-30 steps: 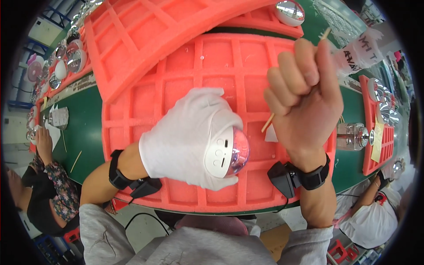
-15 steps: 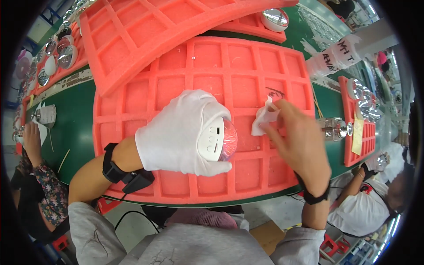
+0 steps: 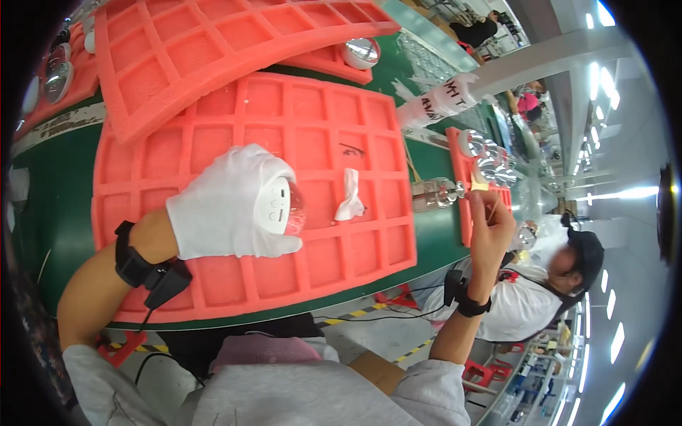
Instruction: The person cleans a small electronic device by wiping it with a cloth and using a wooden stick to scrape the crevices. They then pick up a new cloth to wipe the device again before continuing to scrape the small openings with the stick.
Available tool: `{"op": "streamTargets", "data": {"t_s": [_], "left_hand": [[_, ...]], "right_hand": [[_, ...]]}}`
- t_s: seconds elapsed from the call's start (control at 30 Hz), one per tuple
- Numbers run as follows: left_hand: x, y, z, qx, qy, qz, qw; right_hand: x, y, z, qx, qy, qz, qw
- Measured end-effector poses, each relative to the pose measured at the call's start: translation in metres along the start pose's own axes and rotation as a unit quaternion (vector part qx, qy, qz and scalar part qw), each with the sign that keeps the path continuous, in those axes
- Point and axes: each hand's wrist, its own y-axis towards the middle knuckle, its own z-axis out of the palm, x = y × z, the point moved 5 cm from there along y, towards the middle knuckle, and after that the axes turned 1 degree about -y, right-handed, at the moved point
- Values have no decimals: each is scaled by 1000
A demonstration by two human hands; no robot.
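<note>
My left hand, in a white glove, is wrapped round a dome-shaped device with a white base and a clear dome. Small buttons and port slots show on its base, which faces right. The hand is over a red foam tray with square compartments. On that tray, right of the device, lies a crumpled white cloth. My bare right hand is raised off the tray's right side, thumb and fingers pinched together. A thin line shows at its fingertips, too small to name.
Beyond the fingertips, a smaller red tray holds several mirrored domes. A clear bottle with a metal top lies beside the big tray. Another foam tray overlaps its far side. A wrapped post stands behind; a person in white sits at right.
My right hand has let go of the white cloth, left on the tray, and moved right and up. The whole view has swung right. My left hand still holds the device.
</note>
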Motion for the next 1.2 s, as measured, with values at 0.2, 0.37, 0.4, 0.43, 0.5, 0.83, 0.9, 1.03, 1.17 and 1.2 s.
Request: {"op": "streamTargets", "data": {"t_s": [0.2,0.37,0.4,0.43,0.5,0.83,0.9,1.03,1.17,1.2], "left_hand": [[2,-9,-6,22,-28,-38,999],[-2,-1,-1,20,38,62,997],[-1,-1,-1,22,43,57,997],[-4,-2,-2,22,32,74,996],[-6,-7,-2,25,8,104,994],[3,-2,9,95,-172,71,978],[3,1,9,93,-182,68,977],[-1,3,7,86,-148,52,984],[-1,4,9,95,-140,32,985],[-1,4,10,101,-139,31,985]], "right_hand": [[30,-29,74,156,-67,-34,985],[49,-35,119,186,-104,-167,963],[49,-37,124,194,-129,-184,955],[52,-35,122,194,-123,-184,956],[62,-27,106,182,-103,-185,960],[3,-6,-6,-114,-246,-201,941],[-5,-9,-5,-114,-275,-215,930],[-21,-7,9,11,-213,-160,964],[-20,-1,2,28,-185,-123,975],[-20,-1,2,33,-187,-130,973]]}}
